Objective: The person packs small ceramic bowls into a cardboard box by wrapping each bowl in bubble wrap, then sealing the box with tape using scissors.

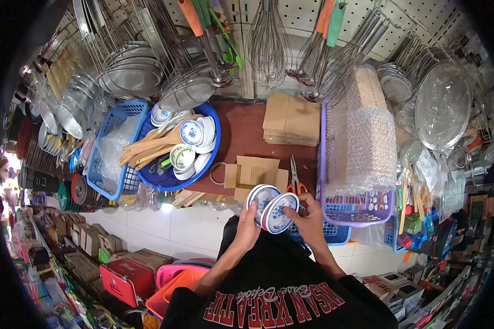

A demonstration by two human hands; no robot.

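Observation:
Several small white dishes with blue patterns (280, 213) are held in front of my chest. My left hand (247, 228) grips the left side of the dishes, thumb over the rim. On the right side, my right hand (308, 219) has its thumb on the face of the front dish and its fingers round the edge. Just beyond the dishes is an open cardboard box (256, 174). Orange-handled scissors (295, 178) lie right of the box, blades pointing away. A roll of tape (218, 173) is left of the box, partly hidden by it.
A blue basin (217, 143) holds bowls, dishes and wooden utensils at left, beside a blue basket (95, 148). Flattened cardboard (292, 119) is stacked on the brown table (239, 129). A purple basket (324, 159) holds bubble wrap at right. Whisks (269, 46) and strainers hang above.

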